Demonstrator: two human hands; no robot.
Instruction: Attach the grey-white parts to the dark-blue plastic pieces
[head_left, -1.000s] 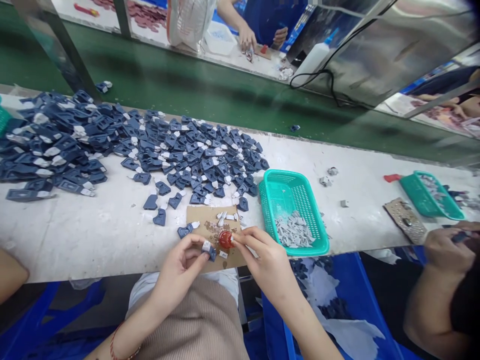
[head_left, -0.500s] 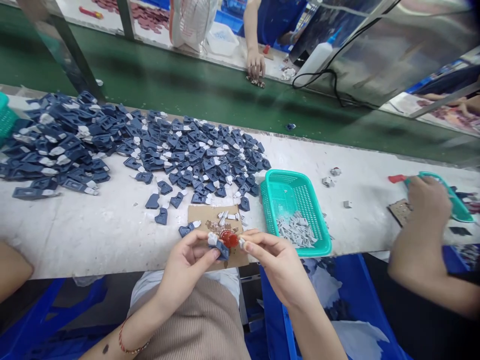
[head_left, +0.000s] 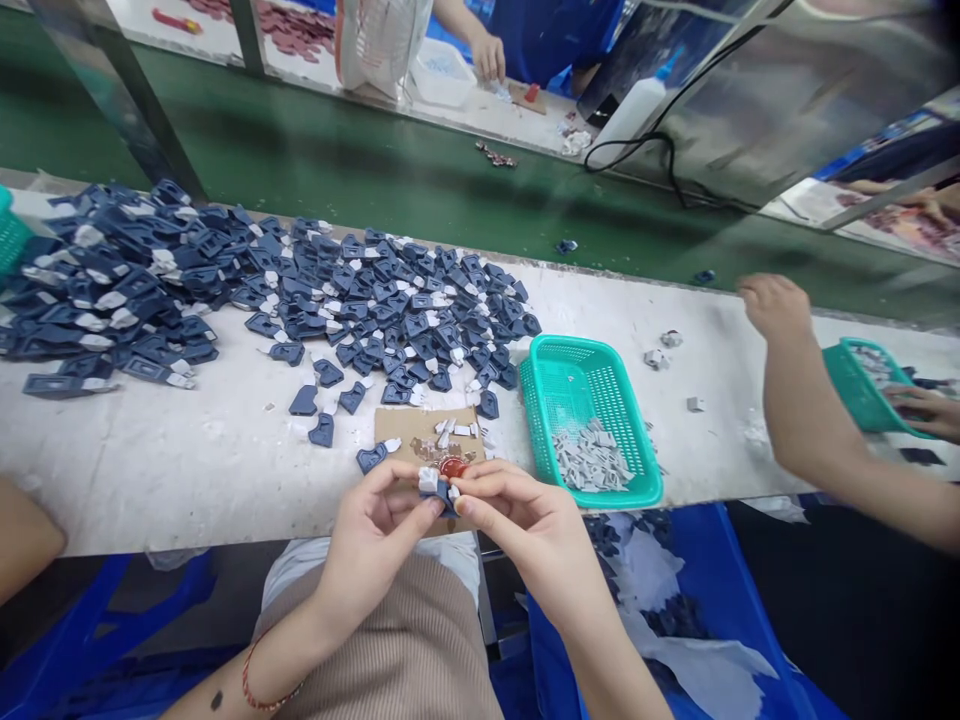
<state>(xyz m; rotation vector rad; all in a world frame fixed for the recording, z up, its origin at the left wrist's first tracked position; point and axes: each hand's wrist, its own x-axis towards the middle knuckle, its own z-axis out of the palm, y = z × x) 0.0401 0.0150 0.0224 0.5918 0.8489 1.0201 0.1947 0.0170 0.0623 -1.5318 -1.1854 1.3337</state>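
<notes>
My left hand [head_left: 379, 520] pinches a dark blue plastic part [head_left: 433, 488] with a pale grey-white end, held above the front edge of the table. Against the right side of that part, my right hand [head_left: 525, 515] presses a small grey piece [head_left: 453, 493] between thumb and fingertips. Just behind my fingers is a round red object [head_left: 452, 467], partly hidden, on a stained cardboard sheet [head_left: 397, 425]. A few grey pieces [head_left: 457, 430] lie on the cardboard. To the right stands a green basket [head_left: 536, 420] with many small grey pieces [head_left: 592, 455] in it.
A large heap of blue parts [head_left: 360, 310] covers the table's left and middle. A co-worker's arm [head_left: 802, 390] reaches over the table at right, near another green basket [head_left: 847, 385]. Behind runs a green conveyor belt [head_left: 337, 170]. Blue crates [head_left: 720, 580] stand below.
My right hand has moved left, bringing the small grey piece from beside the red object to the blue part. The co-worker's hand at right has reached toward the belt.
</notes>
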